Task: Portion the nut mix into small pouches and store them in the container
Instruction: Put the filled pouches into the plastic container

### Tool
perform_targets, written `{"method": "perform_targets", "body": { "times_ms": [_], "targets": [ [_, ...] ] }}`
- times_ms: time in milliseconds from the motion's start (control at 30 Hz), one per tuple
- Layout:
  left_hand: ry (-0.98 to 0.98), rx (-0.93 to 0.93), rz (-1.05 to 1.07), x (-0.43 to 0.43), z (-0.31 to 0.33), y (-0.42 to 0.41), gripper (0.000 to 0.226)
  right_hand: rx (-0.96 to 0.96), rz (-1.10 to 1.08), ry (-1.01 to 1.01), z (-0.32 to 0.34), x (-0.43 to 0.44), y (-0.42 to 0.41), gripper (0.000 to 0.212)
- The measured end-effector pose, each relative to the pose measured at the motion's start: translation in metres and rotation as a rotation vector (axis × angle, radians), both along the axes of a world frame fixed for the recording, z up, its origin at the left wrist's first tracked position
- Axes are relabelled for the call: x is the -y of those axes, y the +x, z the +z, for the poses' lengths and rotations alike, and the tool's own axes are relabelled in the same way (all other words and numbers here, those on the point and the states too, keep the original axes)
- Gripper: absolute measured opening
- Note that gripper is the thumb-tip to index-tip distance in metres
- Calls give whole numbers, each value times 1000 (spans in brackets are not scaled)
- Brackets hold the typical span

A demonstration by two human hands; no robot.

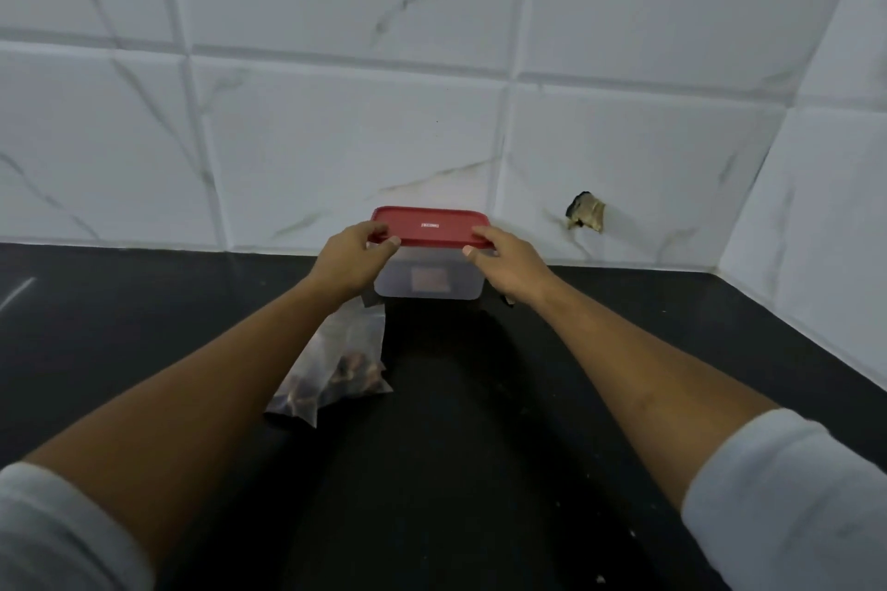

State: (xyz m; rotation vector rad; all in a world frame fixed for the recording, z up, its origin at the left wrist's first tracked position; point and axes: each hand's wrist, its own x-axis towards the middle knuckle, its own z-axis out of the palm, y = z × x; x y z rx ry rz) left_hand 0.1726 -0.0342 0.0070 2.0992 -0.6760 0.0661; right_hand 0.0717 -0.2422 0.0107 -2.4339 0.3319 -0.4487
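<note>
Both arms reach straight forward, nearly parallel, forearms bare with grey sleeves pushed up near the elbows. Left hand grips the left end of the red lid: fingers curled over the lid's top edge, thumb tip pressed against the front rim. Right hand mirrors it on the right end, fingers hooked over the top of the lid, thumb on the front edge. Wrists of both hands roughly level, palms facing inward toward each other. The lid sits on a clear plastic container, rectangular, with a square label on its front wall; contents inside are too dim to make out. Container stands on the black countertop close against the white marble-look tiled wall. Just in front and to the left of the container, partly under the left forearm, lies a clear pouch with brown nut mix inside, flat on the counter. A chipped hole in the tile shows to the right of the container, low on the wall.
</note>
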Motion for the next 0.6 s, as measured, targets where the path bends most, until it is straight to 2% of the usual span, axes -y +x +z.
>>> {"method": "perform_targets", "body": {
  "times_ms": [167,333,600],
  "targets": [
    [1,59,-51,-11,19,-37,51,59,-14,36,14,4,-41,55],
    [-14,111,-124,-33,32,-108,49,100,-23,39,31,-9,-126,54],
    [51,191,-193,-84,3,-214,50,84,1,-75,5,-44,-249,56]
  ]
}}
